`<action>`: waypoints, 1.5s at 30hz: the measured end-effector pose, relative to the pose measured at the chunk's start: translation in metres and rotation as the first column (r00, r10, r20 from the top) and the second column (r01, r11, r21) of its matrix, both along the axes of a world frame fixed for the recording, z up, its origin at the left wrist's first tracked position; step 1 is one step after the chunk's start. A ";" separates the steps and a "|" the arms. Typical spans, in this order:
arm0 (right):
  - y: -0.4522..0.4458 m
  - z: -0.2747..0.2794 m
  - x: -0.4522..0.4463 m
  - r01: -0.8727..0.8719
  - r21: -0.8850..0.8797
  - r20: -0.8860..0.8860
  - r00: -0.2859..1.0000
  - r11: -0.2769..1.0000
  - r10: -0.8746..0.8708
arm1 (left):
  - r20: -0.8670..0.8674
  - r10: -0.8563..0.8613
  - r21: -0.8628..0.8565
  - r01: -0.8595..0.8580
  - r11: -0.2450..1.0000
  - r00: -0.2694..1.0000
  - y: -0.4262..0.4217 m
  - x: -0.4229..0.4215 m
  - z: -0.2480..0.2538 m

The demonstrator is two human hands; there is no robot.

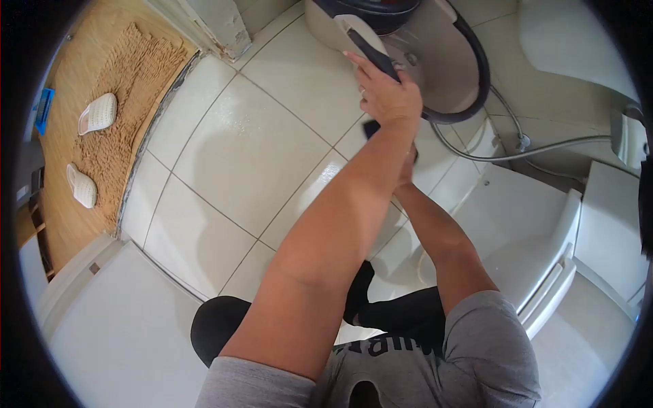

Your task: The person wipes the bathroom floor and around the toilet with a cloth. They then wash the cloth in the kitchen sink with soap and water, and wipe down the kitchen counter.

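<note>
My left hand (391, 95) is at the top centre, its fingers round a black and cream handle (373, 51) beside a rounded grey-beige tub with a dark rim (485, 64). Below it, my right hand (409, 168) is mostly hidden behind my left forearm. A dark object (371, 128) shows near that hand, close to the floor, and what the right fingers do cannot be made out. Inside the tub's upper part sits a dark round piece (381, 12).
Pale floor tiles (238, 143) spread left of my arms. A brown shaggy mat (129, 102) with two woven slippers (98, 114) lies beyond the threshold. A metal hose (544, 153) curves past the tub. A white cabinet (520, 217) stands right; a white door (115, 326) is lower left.
</note>
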State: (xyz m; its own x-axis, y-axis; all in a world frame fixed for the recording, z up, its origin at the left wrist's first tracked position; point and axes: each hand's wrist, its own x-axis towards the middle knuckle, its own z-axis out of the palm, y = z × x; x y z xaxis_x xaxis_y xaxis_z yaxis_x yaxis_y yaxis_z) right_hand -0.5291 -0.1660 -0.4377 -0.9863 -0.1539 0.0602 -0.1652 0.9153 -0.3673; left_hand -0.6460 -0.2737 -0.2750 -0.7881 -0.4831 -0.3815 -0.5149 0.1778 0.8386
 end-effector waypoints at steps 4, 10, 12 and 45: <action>0.088 0.006 0.011 0.391 0.495 0.052 0.878 0.776 -0.475 | 0.171 -0.158 0.115 0.140 0.983 0.973 -0.017 -0.001 0.013; 0.026 0.101 0.003 -0.133 0.141 0.431 0.900 0.981 0.060 | -0.309 -0.319 -0.002 0.335 0.942 0.896 -0.110 0.009 -0.008; -0.033 0.106 0.039 -0.300 -0.076 0.355 0.883 0.951 0.307 | -0.366 -0.314 -0.069 0.312 0.948 0.876 -0.140 0.028 0.002; 0.312 -0.053 -0.102 0.587 0.568 -0.270 0.795 0.577 -0.543 | 0.324 -0.768 -0.853 0.521 0.015 0.552 -0.024 0.022 0.033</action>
